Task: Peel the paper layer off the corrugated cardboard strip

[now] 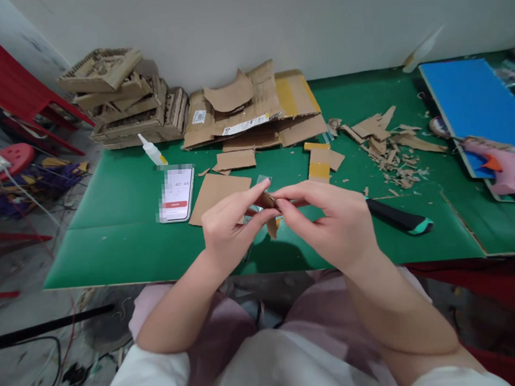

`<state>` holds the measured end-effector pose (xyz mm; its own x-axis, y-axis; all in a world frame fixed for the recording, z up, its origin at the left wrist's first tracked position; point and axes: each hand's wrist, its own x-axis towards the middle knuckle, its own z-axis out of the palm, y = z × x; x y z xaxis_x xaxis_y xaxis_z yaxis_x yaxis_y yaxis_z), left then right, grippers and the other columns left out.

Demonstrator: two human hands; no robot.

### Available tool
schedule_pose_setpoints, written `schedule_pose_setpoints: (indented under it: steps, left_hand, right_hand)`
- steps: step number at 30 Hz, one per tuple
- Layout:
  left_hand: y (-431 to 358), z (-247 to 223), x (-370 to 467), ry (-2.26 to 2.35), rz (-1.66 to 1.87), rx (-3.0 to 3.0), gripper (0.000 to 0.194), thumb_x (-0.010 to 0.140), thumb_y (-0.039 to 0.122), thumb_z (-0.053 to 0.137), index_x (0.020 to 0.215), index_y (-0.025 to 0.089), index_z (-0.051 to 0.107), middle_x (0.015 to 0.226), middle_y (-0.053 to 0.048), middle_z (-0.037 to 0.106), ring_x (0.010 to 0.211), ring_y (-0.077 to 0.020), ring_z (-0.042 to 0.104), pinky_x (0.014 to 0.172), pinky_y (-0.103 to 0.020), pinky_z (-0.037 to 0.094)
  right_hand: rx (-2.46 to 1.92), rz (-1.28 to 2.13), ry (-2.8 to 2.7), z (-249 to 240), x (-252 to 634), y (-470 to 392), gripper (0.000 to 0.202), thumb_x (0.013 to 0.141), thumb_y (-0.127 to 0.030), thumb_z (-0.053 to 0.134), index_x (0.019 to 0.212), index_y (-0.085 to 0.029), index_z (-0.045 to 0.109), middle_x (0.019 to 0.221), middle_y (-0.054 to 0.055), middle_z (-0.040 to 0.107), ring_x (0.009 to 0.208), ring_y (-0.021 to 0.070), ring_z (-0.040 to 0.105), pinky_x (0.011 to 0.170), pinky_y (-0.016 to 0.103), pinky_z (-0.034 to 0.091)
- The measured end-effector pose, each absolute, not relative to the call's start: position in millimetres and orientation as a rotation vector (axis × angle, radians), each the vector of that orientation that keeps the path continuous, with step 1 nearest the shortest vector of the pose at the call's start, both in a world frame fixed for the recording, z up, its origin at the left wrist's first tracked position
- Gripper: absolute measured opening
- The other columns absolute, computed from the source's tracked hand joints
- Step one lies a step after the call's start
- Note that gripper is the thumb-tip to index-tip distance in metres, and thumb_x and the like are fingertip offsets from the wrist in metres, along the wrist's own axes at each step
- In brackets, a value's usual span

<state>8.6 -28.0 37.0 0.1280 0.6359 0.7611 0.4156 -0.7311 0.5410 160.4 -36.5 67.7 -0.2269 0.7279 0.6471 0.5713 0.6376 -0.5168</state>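
Observation:
Between my two hands, above the front part of the green table, is a small piece of corrugated cardboard (266,200). The fingers and thumb of my left hand (231,220) pinch it from the left. My right hand (328,218) grips its other end, thumb and fingertips pressed together. Much of the piece is hidden by the fingers. A flat cardboard square (217,195) lies behind my left hand. Beyond my right hand is a cardboard strip with yellow tape (319,165). A black-and-green handled cutter (399,215) rests to the right, partly hidden by that hand.
On the green table (126,246) lie a phone (177,194) and a glue bottle (152,150). Stacked cardboard trays (127,102) and folded cardboard (244,110) stand behind. Torn scraps (388,146), a blue board (469,107) and a pink glue gun (504,165) are at right.

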Motion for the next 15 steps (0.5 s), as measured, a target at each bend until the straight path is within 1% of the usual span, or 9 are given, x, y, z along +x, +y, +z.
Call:
schedule_pose_setpoints:
  steps: [3,6,15]
  left_hand:
    - [-27.8,37.2,8.7,1.046,1.653,2.223,0.036,0.078,0.020,0.068,0.113,0.024,0.062,0.079,0.005,0.071,0.062,-0.0037,0.064,0.055,-0.010,0.052]
    - [-27.4,37.7,8.4,1.031,1.684,2.281,0.036,0.078,0.017,0.068,0.113,0.023,0.062,0.079,0.006,0.071,0.060,-0.0031,0.063,0.059,-0.011,0.053]
    - [-27.8,33.1,5.0,1.099,1.721,2.379,0.037,0.080,0.014,0.064,0.116,0.025,0.060,0.091,0.003,0.073,0.071,-0.0075,0.067,0.067,-0.017,0.056]
  right_hand:
    - [-1.026,0.202,-1.910,67.1,160.3,-36.1,0.014,0.084,-0.015,0.052,0.080,-0.023,0.064,0.075,-0.003,0.070,0.069,0.0096,0.065,0.065,0.020,0.051]
    - [-1.015,0.205,-1.908,66.7,160.5,-36.3,0.013,0.084,-0.014,0.052,0.081,-0.022,0.063,0.076,-0.003,0.070,0.070,0.0085,0.065,0.064,0.019,0.049]
    - [-0.998,0.158,-1.946,66.1,160.1,-37.3,0.012,0.085,-0.017,0.052,0.081,-0.023,0.062,0.078,-0.002,0.071,0.070,0.0104,0.065,0.064,0.022,0.050]
